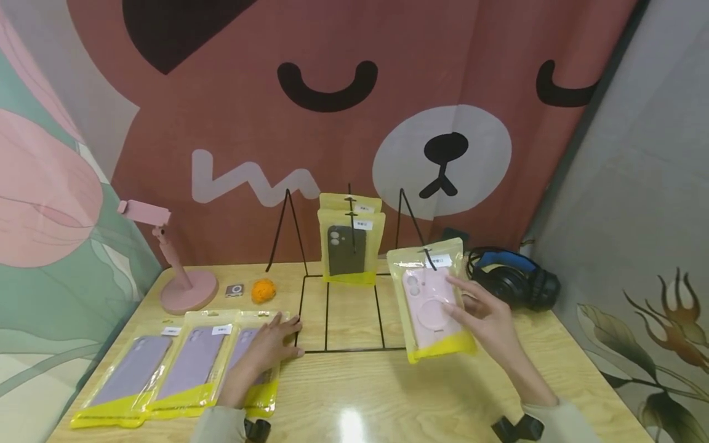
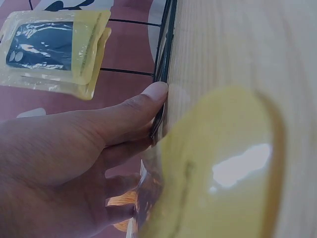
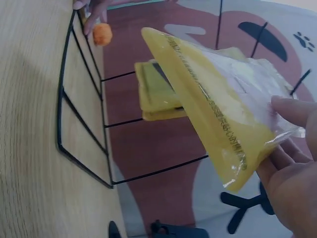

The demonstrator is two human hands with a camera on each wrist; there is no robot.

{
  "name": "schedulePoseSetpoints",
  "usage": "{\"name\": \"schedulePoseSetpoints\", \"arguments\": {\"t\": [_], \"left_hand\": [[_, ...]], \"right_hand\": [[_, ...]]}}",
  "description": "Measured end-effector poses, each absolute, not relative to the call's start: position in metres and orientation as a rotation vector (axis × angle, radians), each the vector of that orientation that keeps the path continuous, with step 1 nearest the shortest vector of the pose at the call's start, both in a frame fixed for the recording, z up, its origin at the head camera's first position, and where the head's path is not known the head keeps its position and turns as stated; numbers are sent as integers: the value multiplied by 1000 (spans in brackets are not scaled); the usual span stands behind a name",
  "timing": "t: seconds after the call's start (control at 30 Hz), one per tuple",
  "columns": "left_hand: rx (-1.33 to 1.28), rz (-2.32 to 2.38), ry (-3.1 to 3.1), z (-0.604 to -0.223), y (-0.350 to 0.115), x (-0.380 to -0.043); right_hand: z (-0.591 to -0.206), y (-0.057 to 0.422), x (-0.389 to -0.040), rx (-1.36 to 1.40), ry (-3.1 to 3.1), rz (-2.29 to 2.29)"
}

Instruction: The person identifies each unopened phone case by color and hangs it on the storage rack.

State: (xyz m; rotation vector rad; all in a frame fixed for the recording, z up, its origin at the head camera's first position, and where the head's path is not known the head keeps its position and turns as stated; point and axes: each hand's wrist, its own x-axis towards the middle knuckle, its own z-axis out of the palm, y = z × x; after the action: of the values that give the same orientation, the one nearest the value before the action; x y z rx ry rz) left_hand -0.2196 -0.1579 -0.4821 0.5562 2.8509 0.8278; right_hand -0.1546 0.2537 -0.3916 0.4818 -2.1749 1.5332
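My right hand [image 1: 482, 307] pinches a clear yellow-edged pouch [image 3: 198, 94] between thumb and fingers; it contains a pink phone case [image 1: 432, 298] with a ring on its back. The right prong of a black wire rack [image 1: 327, 314] passes through the pouch's top hole, its tip showing in front of the label. With fingers spread, my left hand [image 1: 268, 344] rests at the rack's front left corner, thumb tip against the base wire [image 2: 163, 99]. Under that hand lies a pouch with a purple case [image 1: 244, 341]. Pouches with a dark case [image 1: 346, 252] in front hang from the middle prong.
Two more pouches with purple cases [image 1: 191, 363] lie at the table's left. Behind them are a pink phone stand [image 1: 188, 289], a small square device [image 1: 235, 290] and an orange ball-like item [image 1: 263, 290]. Black headphones [image 1: 509, 283] lie at the right. A bear-print curtain [image 1: 332, 141] hangs behind.
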Motion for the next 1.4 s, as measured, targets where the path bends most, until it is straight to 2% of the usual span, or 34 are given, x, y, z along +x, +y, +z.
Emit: {"name": "schedulePoseSetpoints", "arguments": {"t": [0.23, 0.37, 0.63, 0.97, 1.2, 1.4], "left_hand": [[546, 816, 2845, -483, -157, -219], [533, 815, 2843, -482, -157, -220], [539, 832, 2837, -480, -156, -217], [555, 821, 2847, -481, -157, -220], [598, 792, 2869, -480, -158, -224], [581, 798, 2856, -481, -158, -222]], "right_hand": [[-403, 254, -189, 508, -2145, 1612], [-402, 248, -206, 421, -2128, 1596], [-385, 230, -220, 329, -2098, 1591], [-382, 222, -250, 413, -2014, 1558], [-383, 222, -253, 447, -2033, 1537], [-393, 223, -237, 294, -2057, 1413]]}}
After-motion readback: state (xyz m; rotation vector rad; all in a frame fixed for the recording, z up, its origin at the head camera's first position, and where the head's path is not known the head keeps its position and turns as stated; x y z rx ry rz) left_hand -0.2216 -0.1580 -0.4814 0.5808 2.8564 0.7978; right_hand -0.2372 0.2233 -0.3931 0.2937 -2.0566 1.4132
